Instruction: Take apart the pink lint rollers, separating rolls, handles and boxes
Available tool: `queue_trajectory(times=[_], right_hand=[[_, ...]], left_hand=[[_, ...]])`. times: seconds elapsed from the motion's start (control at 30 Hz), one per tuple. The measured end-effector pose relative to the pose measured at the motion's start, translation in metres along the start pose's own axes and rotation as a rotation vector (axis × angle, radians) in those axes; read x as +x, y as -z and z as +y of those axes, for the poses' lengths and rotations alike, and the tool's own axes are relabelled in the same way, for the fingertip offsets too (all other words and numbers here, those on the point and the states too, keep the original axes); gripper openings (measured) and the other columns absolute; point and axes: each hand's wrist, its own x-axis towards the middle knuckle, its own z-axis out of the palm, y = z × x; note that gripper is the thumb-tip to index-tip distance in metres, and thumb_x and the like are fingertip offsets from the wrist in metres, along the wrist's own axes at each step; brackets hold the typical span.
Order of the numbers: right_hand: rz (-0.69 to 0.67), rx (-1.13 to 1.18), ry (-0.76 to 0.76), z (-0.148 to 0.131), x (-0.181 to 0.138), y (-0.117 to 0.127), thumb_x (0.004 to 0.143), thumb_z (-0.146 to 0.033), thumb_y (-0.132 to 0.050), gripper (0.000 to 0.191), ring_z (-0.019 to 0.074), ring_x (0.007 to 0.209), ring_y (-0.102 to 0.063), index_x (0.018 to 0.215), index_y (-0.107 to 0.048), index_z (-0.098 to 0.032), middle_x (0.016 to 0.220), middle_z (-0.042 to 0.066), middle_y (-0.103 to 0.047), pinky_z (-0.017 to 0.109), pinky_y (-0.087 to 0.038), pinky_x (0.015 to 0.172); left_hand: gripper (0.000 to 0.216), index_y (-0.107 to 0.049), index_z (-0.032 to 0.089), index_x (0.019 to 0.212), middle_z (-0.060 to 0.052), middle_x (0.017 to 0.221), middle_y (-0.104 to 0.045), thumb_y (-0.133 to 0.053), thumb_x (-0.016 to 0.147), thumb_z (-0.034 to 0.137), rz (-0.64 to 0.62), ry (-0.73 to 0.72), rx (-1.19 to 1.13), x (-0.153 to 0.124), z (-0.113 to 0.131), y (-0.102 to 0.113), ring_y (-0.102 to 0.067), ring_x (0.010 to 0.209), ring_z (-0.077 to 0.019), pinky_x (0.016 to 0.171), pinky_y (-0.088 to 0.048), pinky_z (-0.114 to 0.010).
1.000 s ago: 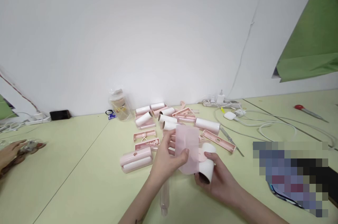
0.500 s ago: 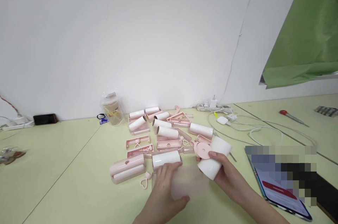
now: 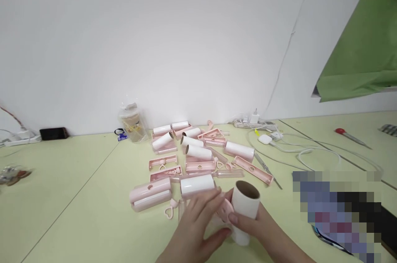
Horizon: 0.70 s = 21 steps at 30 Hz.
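In my right hand [image 3: 248, 223] is a white paper roll [image 3: 246, 209], held nearly upright with its brown cardboard core open at the top. A round pink plastic piece [image 3: 225, 212] with a small hole is pinched against the roll by my right thumb. My left hand [image 3: 201, 223] is curled around a clear plastic piece [image 3: 218, 226] that meets the pink disc; its shape is mostly hidden by my fingers. Just beyond my left hand lies another white roll [image 3: 197, 184]. A pink heart-shaped ring [image 3: 170, 210] and a closed pink roller case [image 3: 151, 194] lie to the left.
Several white rolls, pink half-shells [image 3: 252, 170] and clear pieces crowd the table's middle. A tweezers-like metal tool [image 3: 268, 170] lies to their right. A bagged cup [image 3: 133, 124], a power strip [image 3: 256, 123] with cables, a red-handled tool [image 3: 352, 137] and a partly blurred phone [image 3: 328, 238] surround them.
The white roll in my right hand has turned from slanted to nearly upright and come lower. Both hands have come together, bringing the clear piece against the pink disc.
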Motion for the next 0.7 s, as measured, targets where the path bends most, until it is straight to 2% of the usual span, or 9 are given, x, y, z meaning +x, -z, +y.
queue_trajectory(times=[0.1, 0.2, 0.23, 0.3, 0.37, 0.43, 0.53, 0.63, 0.7], right_hand=[[-0.114, -0.079, 0.032, 0.001, 0.0, -0.002, 0.065, -0.045, -0.068, 0.027, 0.0199, 0.071, -0.053, 0.069, -0.059, -0.019, 0.069, 0.001, -0.057, 0.03, -0.043, 0.065], [-0.202, -0.119, 0.084, -0.004, -0.002, -0.002, 0.069, -0.045, -0.064, 0.026, 0.0201, 0.07, -0.054, 0.073, -0.057, -0.02, 0.071, 0.002, -0.058, 0.031, -0.044, 0.064], [-0.181, -0.142, 0.1, -0.006, -0.002, -0.001, 0.069, -0.045, -0.063, 0.027, 0.0201, 0.07, -0.055, 0.077, -0.056, -0.021, 0.072, 0.002, -0.059, 0.03, -0.044, 0.062], [-0.053, -0.275, 0.15, -0.009, -0.004, 0.002, 0.069, -0.043, -0.062, 0.026, 0.0213, 0.07, -0.057, 0.084, -0.054, -0.023, 0.075, 0.002, -0.06, 0.03, -0.045, 0.06], [0.132, -0.543, 0.275, -0.011, -0.004, 0.008, 0.069, -0.035, -0.063, 0.024, 0.0241, 0.078, -0.06, 0.089, -0.053, -0.025, 0.084, 0.004, -0.063, 0.032, -0.046, 0.064], [0.284, -0.861, 0.464, -0.012, -0.001, 0.014, 0.066, -0.025, -0.061, 0.027, 0.027, 0.087, -0.06, 0.093, -0.054, -0.027, 0.095, 0.005, -0.065, 0.033, -0.046, 0.068], [0.379, -1.212, 0.672, -0.009, 0.004, 0.018, 0.063, -0.017, -0.056, 0.038, 0.0287, 0.088, -0.062, 0.1, -0.053, -0.028, 0.101, 0.007, -0.066, 0.033, -0.046, 0.063], [0.387, -1.404, 0.721, -0.003, 0.008, 0.016, 0.065, -0.017, -0.052, 0.041, 0.0282, 0.086, -0.063, 0.105, -0.05, -0.025, 0.103, 0.008, -0.066, 0.033, -0.047, 0.059], [0.399, -1.481, 0.718, 0.001, 0.009, 0.014, 0.067, -0.016, -0.049, 0.041, 0.0277, 0.087, -0.063, 0.107, -0.049, -0.023, 0.105, 0.009, -0.065, 0.033, -0.047, 0.059]], left_hand=[[0.058, -0.029, 0.036, 0.133, -0.003, 0.125, -0.053, -0.056, 0.083, 0.024, 0.016, -0.064, 0.031, 0.001, 0.002, 0.002, -0.05, 0.111, -0.0223, 0.093, -0.041, -0.035], [0.047, -0.045, 0.033, 0.122, -0.005, 0.117, -0.058, -0.06, 0.079, 0.022, 0.137, -0.014, -0.059, 0.0, 0.004, 0.003, -0.053, 0.106, -0.023, 0.09, -0.043, -0.035], [0.041, -0.05, 0.03, 0.116, -0.006, 0.113, -0.058, -0.062, 0.077, 0.023, 0.187, 0.048, -0.131, 0.0, 0.004, 0.002, -0.054, 0.103, -0.0229, 0.088, -0.044, -0.035], [0.039, -0.053, 0.027, 0.111, -0.006, 0.102, -0.059, -0.066, 0.074, 0.027, 0.299, 0.212, -0.326, 0.0, 0.004, 0.001, -0.056, 0.094, -0.0212, 0.083, -0.047, -0.034], [0.049, -0.049, 0.027, 0.117, -0.005, 0.096, -0.058, -0.068, 0.072, 0.031, 0.394, 0.348, -0.534, 0.001, 0.003, -0.001, -0.057, 0.085, -0.0178, 0.078, -0.049, -0.031], [0.054, -0.046, 0.028, 0.122, -0.004, 0.099, -0.055, -0.067, 0.073, 0.034, 0.408, 0.417, -0.684, 0.003, 0.003, -0.003, -0.056, 0.082, -0.0155, 0.078, -0.049, -0.029], [0.046, -0.049, 0.03, 0.123, -0.005, 0.107, -0.05, -0.06, 0.079, 0.035, 0.349, 0.422, -0.778, 0.004, 0.004, -0.009, -0.055, 0.092, -0.016, 0.086, -0.047, -0.03], [0.05, -0.039, 0.029, 0.131, -0.008, 0.121, -0.041, -0.051, 0.084, 0.04, 0.284, 0.333, -0.791, 0.001, 0.008, -0.018, -0.045, 0.113, -0.0216, 0.096, -0.041, -0.035], [0.05, -0.035, 0.028, 0.134, -0.009, 0.127, -0.036, -0.045, 0.086, 0.041, 0.255, 0.303, -0.748, -0.002, 0.011, -0.024, -0.039, 0.12, -0.0235, 0.1, -0.037, -0.038]])
